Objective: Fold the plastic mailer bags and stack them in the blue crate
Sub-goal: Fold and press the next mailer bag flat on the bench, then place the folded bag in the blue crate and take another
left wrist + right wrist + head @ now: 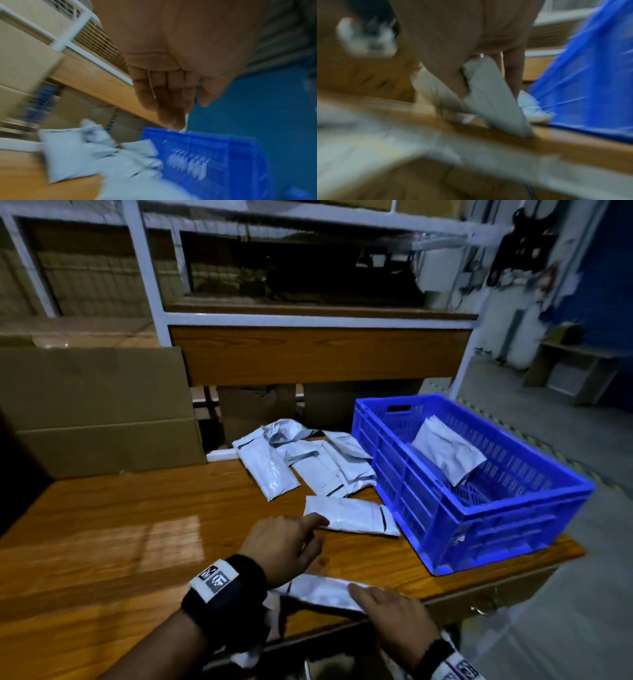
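Left hand (286, 546) over table (102, 542), fingers straight and relaxed, forefinger tip at near mailer (352, 514) beside crate (479, 508). Right hand (390, 616) at front table edge, thumb and fingers pinching folded mailer (322, 590) lying there. Loose pile (301, 460) farther back, left of crate. One mailer (448, 453) leaning inside crate.

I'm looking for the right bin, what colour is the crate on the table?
Bright blue crate, with slotted sides; clearest in the head view.
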### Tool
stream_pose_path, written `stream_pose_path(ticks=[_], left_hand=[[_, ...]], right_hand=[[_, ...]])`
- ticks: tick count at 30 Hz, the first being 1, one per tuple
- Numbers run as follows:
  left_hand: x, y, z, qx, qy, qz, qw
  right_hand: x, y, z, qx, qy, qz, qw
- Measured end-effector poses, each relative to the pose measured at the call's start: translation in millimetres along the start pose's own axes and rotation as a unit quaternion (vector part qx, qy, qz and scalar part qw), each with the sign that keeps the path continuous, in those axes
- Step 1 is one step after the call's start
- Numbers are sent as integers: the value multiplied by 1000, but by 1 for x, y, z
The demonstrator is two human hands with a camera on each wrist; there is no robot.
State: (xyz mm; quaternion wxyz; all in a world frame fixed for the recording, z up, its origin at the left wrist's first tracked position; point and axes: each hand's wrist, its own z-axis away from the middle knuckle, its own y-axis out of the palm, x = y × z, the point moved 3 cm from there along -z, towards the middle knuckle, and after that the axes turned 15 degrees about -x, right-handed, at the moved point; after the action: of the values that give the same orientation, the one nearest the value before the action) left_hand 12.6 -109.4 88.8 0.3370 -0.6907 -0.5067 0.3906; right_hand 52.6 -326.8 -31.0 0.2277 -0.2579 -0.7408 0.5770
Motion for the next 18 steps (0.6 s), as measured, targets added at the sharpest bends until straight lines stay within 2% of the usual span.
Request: stream_pose_path(ticks=[3,6,10,13,15,18], left_hand=[[-4,-11,-29,1,25,44,999],[-9,-8,-65,10,48,52,997],[-17,12,-120,29,63,56,996],[-27,34,-169,33,69,48,996],[-34,54,-201,37,70,32,996],[-45,88,-242,65,77,14,995]], right_hand=[[-29,-51,11,-58,95,-94,989],[-58,-121,25,-126,164,-125,970],[-91,-219,26,-197,139,-80,967],[-134,-269,3,-232,101,-2,967],[-173,-287,-23,-221,110,46,968],[-228,-292,-75,-151,100,97,979]])
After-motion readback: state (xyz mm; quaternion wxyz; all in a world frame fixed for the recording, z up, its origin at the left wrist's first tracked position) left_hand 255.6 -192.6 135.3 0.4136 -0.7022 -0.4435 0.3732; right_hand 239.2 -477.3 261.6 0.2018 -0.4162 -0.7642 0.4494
